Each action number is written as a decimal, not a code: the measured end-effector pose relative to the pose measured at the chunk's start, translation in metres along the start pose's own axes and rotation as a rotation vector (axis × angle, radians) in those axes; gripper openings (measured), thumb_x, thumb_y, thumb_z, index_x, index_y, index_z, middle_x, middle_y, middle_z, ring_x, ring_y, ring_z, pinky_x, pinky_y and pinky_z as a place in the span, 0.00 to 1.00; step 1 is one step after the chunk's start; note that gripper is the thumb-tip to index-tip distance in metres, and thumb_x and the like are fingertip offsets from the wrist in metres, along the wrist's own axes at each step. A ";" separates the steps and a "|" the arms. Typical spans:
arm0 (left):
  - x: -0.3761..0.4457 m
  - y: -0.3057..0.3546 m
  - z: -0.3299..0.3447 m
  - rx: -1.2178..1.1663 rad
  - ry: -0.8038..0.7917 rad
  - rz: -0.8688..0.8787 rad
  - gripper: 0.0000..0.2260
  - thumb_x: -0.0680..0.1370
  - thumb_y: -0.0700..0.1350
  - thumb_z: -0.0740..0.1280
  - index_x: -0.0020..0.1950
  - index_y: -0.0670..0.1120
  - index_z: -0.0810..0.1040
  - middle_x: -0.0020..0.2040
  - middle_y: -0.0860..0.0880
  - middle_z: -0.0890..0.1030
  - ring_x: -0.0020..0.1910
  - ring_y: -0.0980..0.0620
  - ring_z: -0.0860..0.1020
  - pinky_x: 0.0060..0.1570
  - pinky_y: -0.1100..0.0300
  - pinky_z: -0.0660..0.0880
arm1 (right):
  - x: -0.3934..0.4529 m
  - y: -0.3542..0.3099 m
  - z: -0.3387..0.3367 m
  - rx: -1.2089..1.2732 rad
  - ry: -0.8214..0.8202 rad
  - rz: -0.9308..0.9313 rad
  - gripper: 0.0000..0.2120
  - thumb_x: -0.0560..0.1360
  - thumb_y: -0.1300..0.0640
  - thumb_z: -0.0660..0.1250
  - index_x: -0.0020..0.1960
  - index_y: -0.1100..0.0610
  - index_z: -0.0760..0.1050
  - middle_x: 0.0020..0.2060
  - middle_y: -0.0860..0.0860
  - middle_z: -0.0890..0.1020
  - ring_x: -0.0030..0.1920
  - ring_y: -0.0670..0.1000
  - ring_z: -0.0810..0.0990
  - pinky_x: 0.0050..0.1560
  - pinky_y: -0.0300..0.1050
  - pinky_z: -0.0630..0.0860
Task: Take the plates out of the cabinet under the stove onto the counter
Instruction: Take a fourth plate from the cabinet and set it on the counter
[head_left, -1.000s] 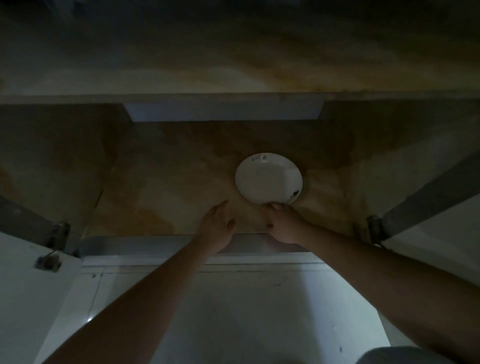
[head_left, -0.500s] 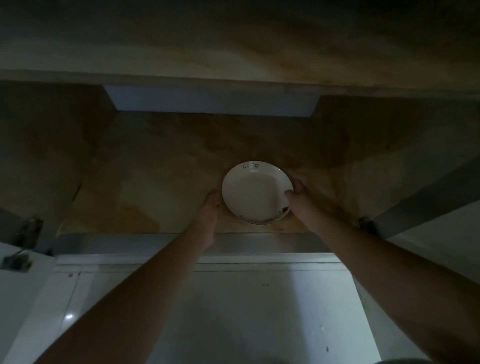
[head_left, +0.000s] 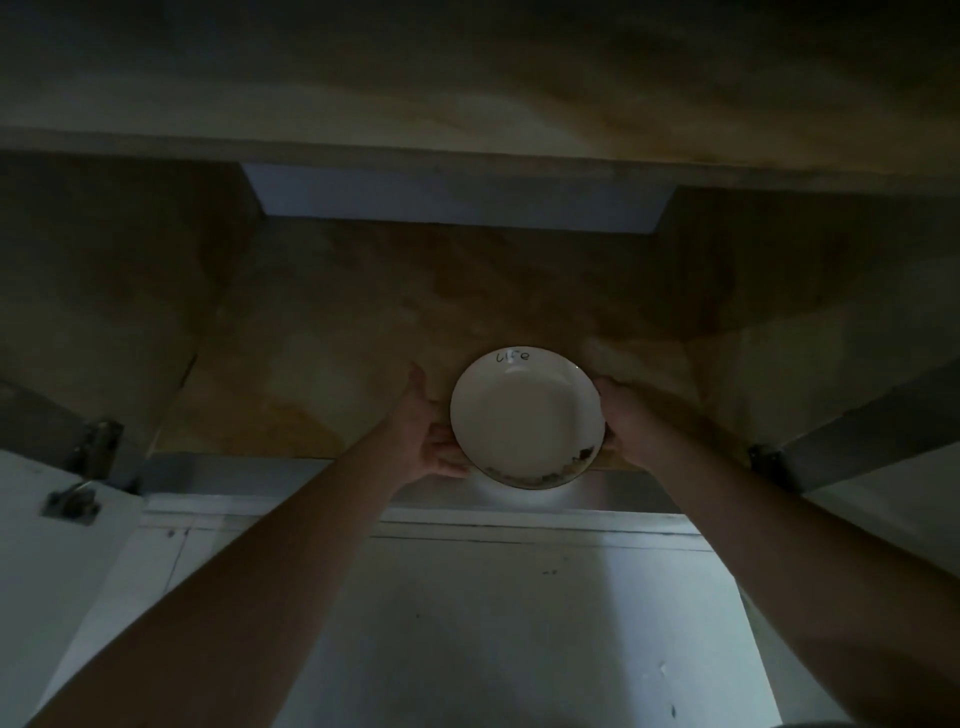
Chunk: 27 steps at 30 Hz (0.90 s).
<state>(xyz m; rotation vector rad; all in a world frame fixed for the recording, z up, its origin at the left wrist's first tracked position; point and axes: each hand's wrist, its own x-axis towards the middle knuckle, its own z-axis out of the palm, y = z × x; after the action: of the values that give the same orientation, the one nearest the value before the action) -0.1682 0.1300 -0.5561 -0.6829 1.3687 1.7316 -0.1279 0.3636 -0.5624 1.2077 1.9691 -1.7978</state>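
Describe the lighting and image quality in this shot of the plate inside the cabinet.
Head view: very dim, with the cabinet interior murky brown; the white plate is the brightest thing and throws a pale glow on the ledge below; both hands at its rim are dark and soft-edged; the wide lens bows the shelf edges.

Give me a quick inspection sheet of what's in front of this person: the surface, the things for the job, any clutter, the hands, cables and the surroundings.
Surface: brownish stained cabinet floor, dimly lit.
Job's things: one white plate with dark writing on its far rim and dark marks on its near rim, at the cabinet's front edge.
Clutter: nothing seen.
Hands: left hand holds the plate's left edge; right hand holds its right edge.
Cables: nothing seen.
Surroundings: open cabinet doors with hinges either side; pale floor below.
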 end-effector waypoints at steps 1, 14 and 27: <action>0.000 -0.003 -0.002 0.016 0.002 0.003 0.46 0.74 0.75 0.44 0.73 0.39 0.68 0.67 0.34 0.74 0.63 0.33 0.74 0.62 0.31 0.69 | -0.004 -0.001 0.000 0.018 -0.028 0.016 0.20 0.82 0.45 0.55 0.66 0.53 0.74 0.63 0.56 0.78 0.61 0.60 0.75 0.63 0.58 0.74; -0.032 0.005 -0.050 0.140 0.123 0.199 0.29 0.79 0.69 0.50 0.55 0.47 0.78 0.54 0.43 0.82 0.50 0.42 0.82 0.46 0.44 0.80 | -0.041 -0.016 0.031 0.081 -0.185 0.039 0.14 0.80 0.49 0.56 0.53 0.54 0.77 0.50 0.55 0.82 0.52 0.57 0.80 0.38 0.50 0.77; -0.077 -0.003 -0.112 0.055 0.137 0.361 0.11 0.80 0.51 0.62 0.56 0.49 0.81 0.49 0.48 0.85 0.51 0.49 0.83 0.37 0.46 0.81 | -0.066 -0.015 0.054 0.138 -0.394 0.039 0.16 0.83 0.48 0.55 0.58 0.56 0.77 0.52 0.57 0.82 0.54 0.58 0.80 0.41 0.53 0.81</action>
<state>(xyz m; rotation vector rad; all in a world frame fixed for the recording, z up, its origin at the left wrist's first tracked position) -0.1329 0.0026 -0.5250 -0.5571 1.7112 1.9445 -0.1153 0.2887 -0.5212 0.8353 1.6145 -1.9960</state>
